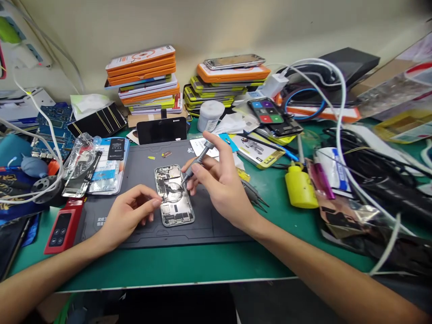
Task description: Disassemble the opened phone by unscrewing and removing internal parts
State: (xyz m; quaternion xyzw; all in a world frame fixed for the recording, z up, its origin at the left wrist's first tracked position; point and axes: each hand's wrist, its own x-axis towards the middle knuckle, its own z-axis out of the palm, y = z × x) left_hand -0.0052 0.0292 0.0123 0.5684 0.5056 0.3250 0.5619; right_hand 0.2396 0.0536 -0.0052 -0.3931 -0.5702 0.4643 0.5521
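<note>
An opened phone body [174,195] lies face down on a dark repair mat [135,171], its inner parts exposed. My left hand [130,211] rests on the mat with its fingertips against the phone's left edge. My right hand [218,182] holds a grey precision screwdriver [197,161] tilted, its tip down on the phone's upper middle, index finger on the cap.
Stacks of orange and yellow boxes [145,76] stand along the wall. A dark phone screen [162,129] leans behind the mat. A yellow bottle [299,186], tweezers [254,195], white cables [340,117] and packets crowd the right; a red device [62,227] lies left.
</note>
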